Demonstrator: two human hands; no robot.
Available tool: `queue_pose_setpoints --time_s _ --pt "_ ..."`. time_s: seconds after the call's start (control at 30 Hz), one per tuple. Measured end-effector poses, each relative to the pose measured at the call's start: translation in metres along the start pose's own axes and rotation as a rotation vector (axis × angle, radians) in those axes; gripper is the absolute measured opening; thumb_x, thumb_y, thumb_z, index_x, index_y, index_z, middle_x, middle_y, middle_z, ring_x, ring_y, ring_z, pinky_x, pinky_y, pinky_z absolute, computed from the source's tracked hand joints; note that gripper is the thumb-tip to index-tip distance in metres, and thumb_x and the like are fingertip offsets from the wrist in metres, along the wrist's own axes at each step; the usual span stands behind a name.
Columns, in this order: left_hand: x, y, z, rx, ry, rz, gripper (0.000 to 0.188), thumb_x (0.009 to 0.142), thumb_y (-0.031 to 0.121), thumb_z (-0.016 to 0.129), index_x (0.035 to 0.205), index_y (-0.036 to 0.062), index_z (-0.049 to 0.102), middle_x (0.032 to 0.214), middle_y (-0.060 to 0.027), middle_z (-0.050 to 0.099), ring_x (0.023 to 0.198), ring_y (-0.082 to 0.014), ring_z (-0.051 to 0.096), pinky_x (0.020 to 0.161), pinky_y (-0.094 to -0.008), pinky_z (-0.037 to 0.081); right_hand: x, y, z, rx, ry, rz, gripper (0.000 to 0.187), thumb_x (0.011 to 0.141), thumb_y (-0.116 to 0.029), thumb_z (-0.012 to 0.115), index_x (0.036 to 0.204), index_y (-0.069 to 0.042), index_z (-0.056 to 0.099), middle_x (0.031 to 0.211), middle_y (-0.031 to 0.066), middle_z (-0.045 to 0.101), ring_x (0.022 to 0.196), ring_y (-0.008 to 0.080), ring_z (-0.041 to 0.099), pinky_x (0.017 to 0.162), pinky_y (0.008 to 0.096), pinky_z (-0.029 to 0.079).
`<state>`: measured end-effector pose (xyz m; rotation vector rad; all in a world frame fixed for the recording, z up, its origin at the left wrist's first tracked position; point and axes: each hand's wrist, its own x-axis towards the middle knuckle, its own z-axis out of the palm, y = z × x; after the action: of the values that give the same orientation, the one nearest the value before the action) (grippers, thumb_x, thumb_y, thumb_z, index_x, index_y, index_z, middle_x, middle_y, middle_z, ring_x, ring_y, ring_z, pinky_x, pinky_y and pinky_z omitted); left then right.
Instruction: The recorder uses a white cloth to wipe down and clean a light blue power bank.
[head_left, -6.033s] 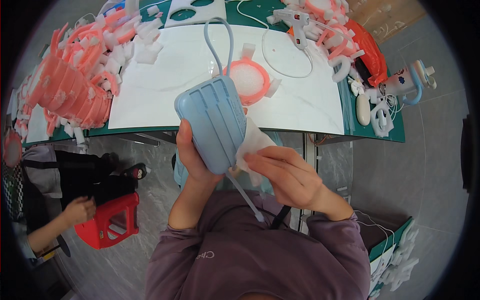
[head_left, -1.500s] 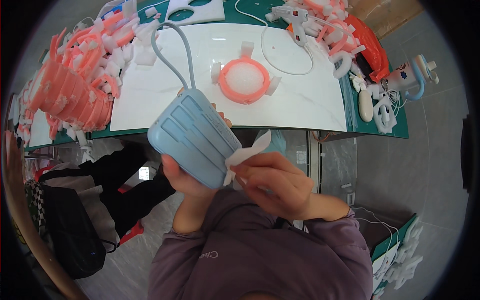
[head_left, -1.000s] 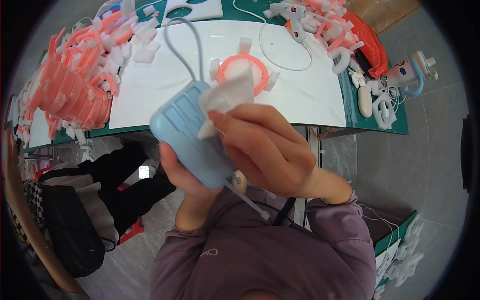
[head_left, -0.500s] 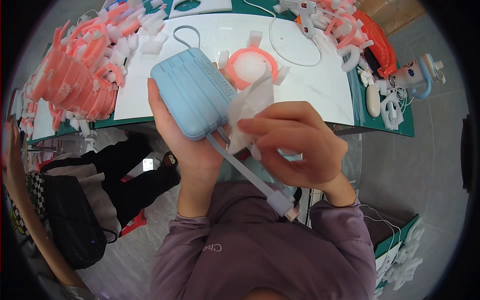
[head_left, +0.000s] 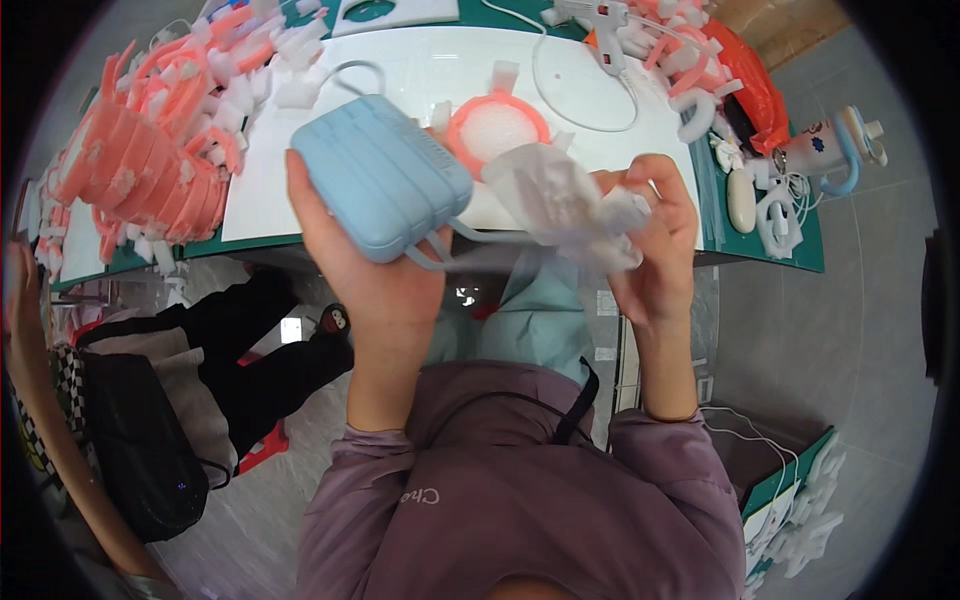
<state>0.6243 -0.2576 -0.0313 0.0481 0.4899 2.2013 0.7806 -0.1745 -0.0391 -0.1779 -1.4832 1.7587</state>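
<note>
A light blue power bank (head_left: 380, 175) rests in my left hand (head_left: 375, 280), whose fingers and thumb close around its sides. One loop of its grey-blue strap (head_left: 355, 70) sticks up at the far end. From the near end a flat charging cable (head_left: 490, 236) runs right toward a crumpled white tissue (head_left: 550, 190). My right hand (head_left: 660, 240) pinches this tissue, apparently around the cable's end, which the tissue hides. Behind them on the white board lies a pink foam ring (head_left: 458, 135) with a white textured middle and white foam blocks at its edge.
Pink and white foam pieces (head_left: 150, 170) heap up at the table's left. At the back right are a white glue gun (head_left: 605, 35) with its cord, more foam and a red plastic bag (head_left: 755, 90). A tumbler (head_left: 820, 145) stands at the right edge. Another person (head_left: 230, 350) is on the left.
My right hand has moved right and turned, taking the tissue along. The cable that hung down toward me now stretches sideways to the tissue. The power bank has tilted slightly.
</note>
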Motion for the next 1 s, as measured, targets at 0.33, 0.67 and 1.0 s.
queue_pose_setpoints --time_s 0.33,0.67,1.0 --pt "0.004 0.008 -0.001 -0.189 -0.218 -0.012 0.041 0.081 0.039 0.041 0.102 0.0035 0.043 0.098 -0.0126 0.047 0.090 -0.0272 0.045 0.082 -0.0419 0.038 -0.008 0.000 0.000 0.640 0.331 0.308 0.021 0.077 -0.005 0.044 0.098 -0.003 0.043 0.094 0.0079 0.051 0.086 0.0171 0.051 0.074 0.0300 0.042" --pt "-0.001 0.008 0.004 -0.339 -0.202 -0.160 0.034 0.080 0.029 0.048 0.099 0.0006 0.042 0.098 -0.0144 0.045 0.092 -0.0265 0.041 0.082 -0.0440 0.036 -0.012 0.017 -0.012 -0.640 0.093 -0.120 0.026 0.066 0.003 0.053 0.091 0.001 0.047 0.062 0.0051 0.047 0.054 0.0107 0.042 0.054 0.0201 0.035" --pt "-0.011 -0.003 0.005 -0.199 -0.217 -0.154 0.043 0.084 0.038 0.036 0.102 -0.0012 0.040 0.101 -0.0153 0.044 0.092 -0.0265 0.043 0.081 -0.0413 0.037 0.009 0.009 0.031 -0.909 -0.220 -0.602 0.038 0.052 -0.008 0.066 0.090 -0.008 0.061 0.063 0.0014 0.053 0.050 0.0153 0.050 0.043 0.0238 0.039"
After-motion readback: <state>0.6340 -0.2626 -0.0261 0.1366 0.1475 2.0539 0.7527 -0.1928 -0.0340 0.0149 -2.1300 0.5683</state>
